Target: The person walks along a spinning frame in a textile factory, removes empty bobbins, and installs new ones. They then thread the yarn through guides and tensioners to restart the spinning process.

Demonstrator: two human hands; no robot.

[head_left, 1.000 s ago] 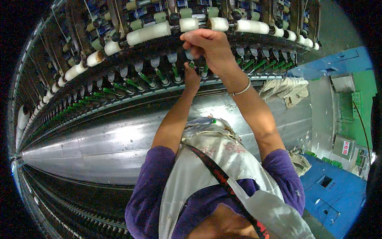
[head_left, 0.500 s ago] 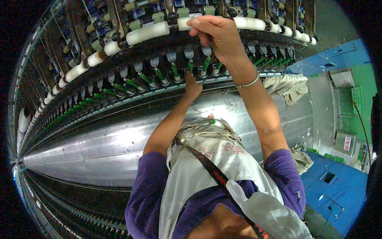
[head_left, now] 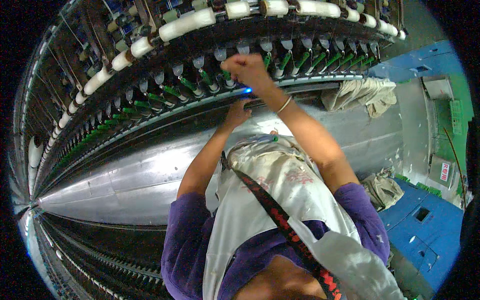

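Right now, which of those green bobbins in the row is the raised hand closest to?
The green bobbin just left of the right hand's closed fist. The other bobbins run off along the row to either side, farther away.

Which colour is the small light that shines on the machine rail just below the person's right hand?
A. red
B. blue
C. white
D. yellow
B: a small blue light glows on the rail just under the clenched right hand, beside the green bobbins.
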